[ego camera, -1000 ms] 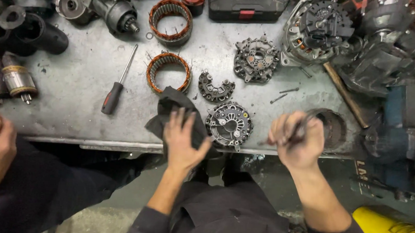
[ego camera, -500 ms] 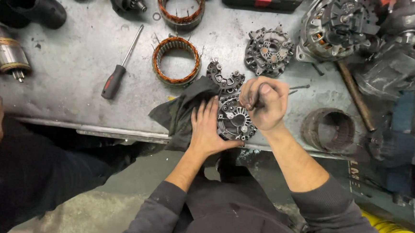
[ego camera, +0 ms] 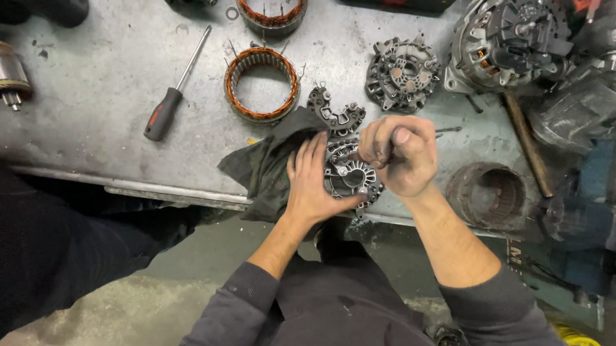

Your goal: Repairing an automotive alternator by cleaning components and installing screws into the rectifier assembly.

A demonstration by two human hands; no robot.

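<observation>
My left hand spread flat, pinning rectifier plate at bench front edge; right hand fisted around small tool. Slip risk: plate drops off edge.

A repair workshop is indicated by a scratched metal bench, copper stators at twelve o'clock, and a screwdriver at ten.

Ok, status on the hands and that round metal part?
Left hand flat on round rectifier plate, over dark rag. Right hand fisted above it, contents hidden. Horseshoe-shaped part close behind.
</observation>
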